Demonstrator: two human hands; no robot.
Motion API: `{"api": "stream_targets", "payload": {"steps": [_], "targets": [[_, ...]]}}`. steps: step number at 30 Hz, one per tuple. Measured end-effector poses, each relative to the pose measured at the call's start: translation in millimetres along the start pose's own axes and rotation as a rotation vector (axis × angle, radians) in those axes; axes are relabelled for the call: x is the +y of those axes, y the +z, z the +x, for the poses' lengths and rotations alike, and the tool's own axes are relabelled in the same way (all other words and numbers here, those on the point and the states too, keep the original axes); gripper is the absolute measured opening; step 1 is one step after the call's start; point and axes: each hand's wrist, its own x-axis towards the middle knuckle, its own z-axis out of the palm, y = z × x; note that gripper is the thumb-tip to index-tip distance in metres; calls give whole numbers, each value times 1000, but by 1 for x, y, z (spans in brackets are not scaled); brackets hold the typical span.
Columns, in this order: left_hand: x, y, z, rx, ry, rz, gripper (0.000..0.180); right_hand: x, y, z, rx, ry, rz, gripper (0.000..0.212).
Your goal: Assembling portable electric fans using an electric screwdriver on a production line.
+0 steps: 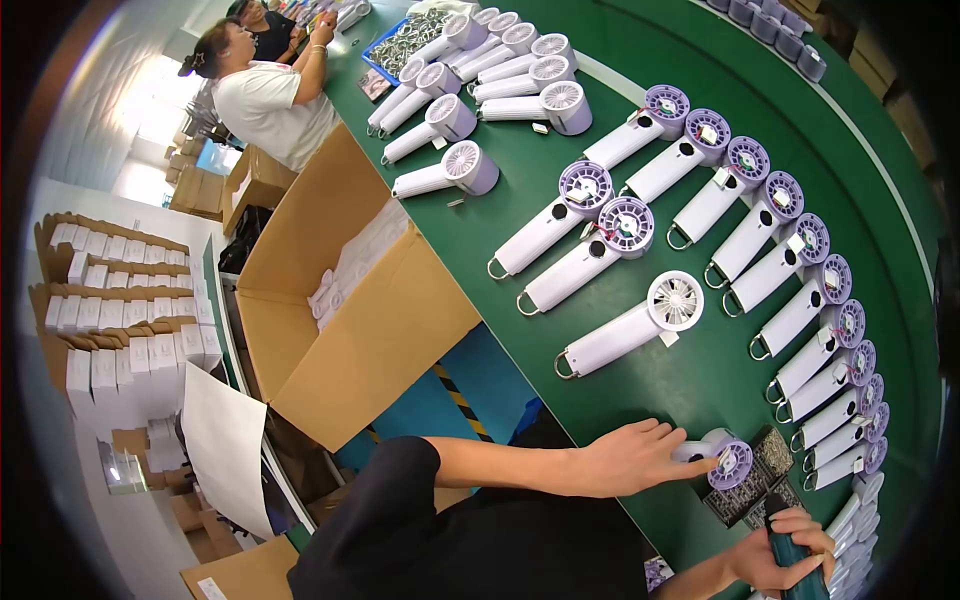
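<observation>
My left hand (640,457) holds a small white and purple handheld fan (733,466) against the green table, fingers around its handle and one finger by the round head. The fan's purple slotted housing faces up. In my right hand (778,556) is a teal and black electric screwdriver (790,545), gripped round its body; its tip is hard to make out. Between the hands, partly under the fan, lies a dark tray (738,500) of tiny metal parts, seemingly screws. Up the table from my left hand lies a fan with exposed white blades (676,300).
A curved row of open-headed fans (745,235) lines the right. Finished-looking fans (468,167) and a blue bin of metal rings (410,45) are farther up. A large cardboard box (350,350) abuts the table's left edge. Another person (270,95) stands at the far left.
</observation>
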Motion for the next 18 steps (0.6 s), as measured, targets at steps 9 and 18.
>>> {"api": "stream_targets", "payload": {"steps": [9,18], "targets": [[0,0,2,35,-10,10,73,1,-7,0,-71,-29,-157,21],[-1,0,1,52,-7,-5,73,0,2,0,-22,-35,-173,17]]}}
